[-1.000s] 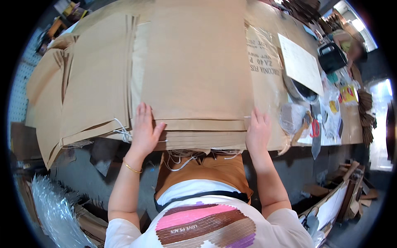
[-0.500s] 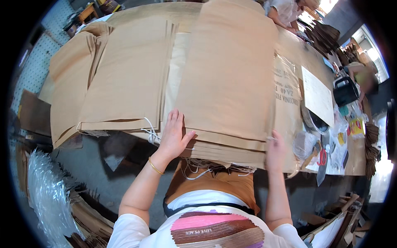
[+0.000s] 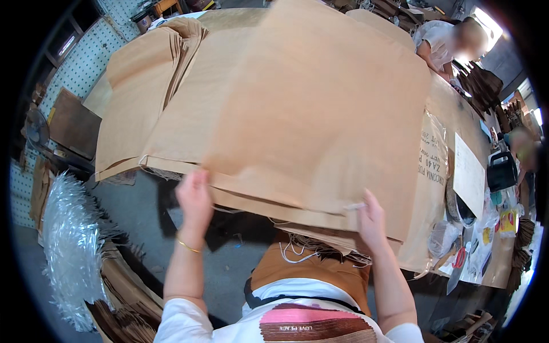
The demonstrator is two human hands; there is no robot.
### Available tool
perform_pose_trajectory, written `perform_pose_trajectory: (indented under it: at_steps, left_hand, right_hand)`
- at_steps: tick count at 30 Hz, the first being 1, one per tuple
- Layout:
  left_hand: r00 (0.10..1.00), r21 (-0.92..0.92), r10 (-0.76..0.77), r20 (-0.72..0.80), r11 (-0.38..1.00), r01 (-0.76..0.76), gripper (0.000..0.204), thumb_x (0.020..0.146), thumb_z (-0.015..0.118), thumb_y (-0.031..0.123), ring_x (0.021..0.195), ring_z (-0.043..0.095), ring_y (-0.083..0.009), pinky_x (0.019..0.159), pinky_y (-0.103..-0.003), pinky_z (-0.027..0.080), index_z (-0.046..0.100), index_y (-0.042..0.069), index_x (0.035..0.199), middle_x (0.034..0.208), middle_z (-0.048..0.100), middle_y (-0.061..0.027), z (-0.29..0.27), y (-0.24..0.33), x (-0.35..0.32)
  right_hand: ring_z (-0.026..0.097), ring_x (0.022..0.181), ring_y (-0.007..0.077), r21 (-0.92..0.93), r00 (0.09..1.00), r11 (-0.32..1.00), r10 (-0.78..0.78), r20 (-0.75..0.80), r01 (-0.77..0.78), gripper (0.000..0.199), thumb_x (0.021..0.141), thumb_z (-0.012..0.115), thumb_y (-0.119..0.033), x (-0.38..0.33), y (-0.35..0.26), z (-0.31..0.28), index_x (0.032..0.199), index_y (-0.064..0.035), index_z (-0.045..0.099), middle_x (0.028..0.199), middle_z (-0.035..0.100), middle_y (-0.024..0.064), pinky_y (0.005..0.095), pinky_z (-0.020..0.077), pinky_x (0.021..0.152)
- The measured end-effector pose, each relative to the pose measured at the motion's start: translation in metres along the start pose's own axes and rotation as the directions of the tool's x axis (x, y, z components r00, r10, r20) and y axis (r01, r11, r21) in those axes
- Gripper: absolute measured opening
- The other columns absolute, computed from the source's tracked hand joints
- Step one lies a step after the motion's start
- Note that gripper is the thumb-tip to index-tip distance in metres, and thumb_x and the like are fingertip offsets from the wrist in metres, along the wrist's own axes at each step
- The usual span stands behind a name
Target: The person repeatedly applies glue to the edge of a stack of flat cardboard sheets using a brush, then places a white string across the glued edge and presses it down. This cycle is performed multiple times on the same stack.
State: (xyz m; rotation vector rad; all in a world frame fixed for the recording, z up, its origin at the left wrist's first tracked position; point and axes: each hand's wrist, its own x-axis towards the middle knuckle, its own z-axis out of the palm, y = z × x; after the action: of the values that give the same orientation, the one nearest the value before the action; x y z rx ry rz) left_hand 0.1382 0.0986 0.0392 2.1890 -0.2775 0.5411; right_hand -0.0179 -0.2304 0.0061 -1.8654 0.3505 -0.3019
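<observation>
A large brown paper bag (image 3: 326, 108) is held up by its near edge, which has a folded strip along it. My left hand (image 3: 195, 197) is closed on its near left corner. My right hand (image 3: 372, 222) pinches the near edge towards the right, where a short white string shows at the fingertips. Beneath, at my waist, the edges of more brown bags (image 3: 323, 237) show, with loose white strings (image 3: 297, 251) hanging from them. To the left lies another stack of brown bags (image 3: 140, 86), partly covered by the held one.
On the table's right are a white sheet (image 3: 469, 174), a black jug-like container (image 3: 501, 171), red-handled scissors (image 3: 459, 257) and a knife (image 3: 454, 280). A co-worker (image 3: 437, 48) leans over the far right. Shiny clear plastic strips (image 3: 74, 246) stand at lower left, beside stacked brown paper.
My hands have taken hold of the top bag, raised its near edge and moved it left over the left-hand stack. The view has shifted slightly.
</observation>
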Motion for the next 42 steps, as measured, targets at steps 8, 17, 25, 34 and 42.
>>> perform_pose_trajectory:
  at_steps: [8,17,25,34,42]
  left_hand:
    - [0.99,0.445,-0.135,-0.039,0.885,0.138,0.034,0.09,0.054,0.029,0.066,0.058,-0.0341,0.062,-0.043,0.045,0.061,-0.004,0.083,0.071,0.06,-0.0231,-0.101,-0.186,0.143]
    - [0.946,0.616,0.306,-0.104,0.767,-0.18,0.025,0.09,0.058,0.025,0.079,0.062,-0.0329,0.073,-0.04,0.049,0.065,0.001,0.09,0.085,0.065,-0.0153,-0.036,-0.096,0.079]
    - [0.559,-0.229,0.41,0.721,0.902,-0.366,0.009,0.07,0.072,0.007,0.068,0.058,-0.0275,0.06,-0.037,0.046,0.063,0.003,0.071,0.072,0.058,-0.0094,0.036,0.031,-0.113]
    - [0.227,-0.198,0.307,0.924,0.894,-0.401,0.013,0.072,0.07,0.015,0.076,0.06,-0.0314,0.071,-0.04,0.048,0.066,0.005,0.079,0.078,0.061,-0.01,0.111,0.033,-0.181]
    - [0.615,0.194,0.032,0.788,0.935,-0.298,0.02,0.074,0.07,0.025,0.069,0.061,-0.033,0.065,-0.043,0.048,0.065,0.006,0.076,0.07,0.063,-0.0126,0.117,0.032,-0.192]
  right_hand:
    - [0.06,0.086,0.0373,-0.021,0.963,0.988,0.154,0.223,-0.153,0.04,0.087,0.047,-0.008,0.104,-0.02,0.186,0.125,0.0031,0.045,0.098,0.062,0.0253,0.0394,0.0475,0.08]
    - [0.064,0.077,0.0295,-0.061,0.664,0.994,0.106,0.74,-0.09,0.045,0.085,0.063,-0.016,-0.018,-0.042,0.061,0.126,-0.0027,0.048,0.087,0.066,0.017,0.0367,0.0502,0.07]
    - [0.059,0.09,0.0315,-0.885,0.906,0.228,-0.031,-0.423,-0.406,0.047,0.075,0.05,0.009,-0.137,0.039,-0.223,0.117,-0.0094,0.06,0.097,0.058,0.0124,0.0376,0.0478,0.079]
    - [0.06,0.082,0.0214,-0.845,0.865,0.483,-0.295,-0.405,-0.231,0.036,0.08,0.061,0.006,-0.162,0.052,-0.254,0.113,-0.0056,0.059,0.091,0.061,0.0069,0.0313,0.0485,0.072]
    - [0.053,0.062,0.0073,-0.48,0.584,0.877,-0.398,-0.707,0.017,0.01,0.084,0.066,-0.002,-0.137,0.025,-0.176,0.091,0.0008,0.06,0.076,0.061,0.0047,0.0197,0.0437,0.058]
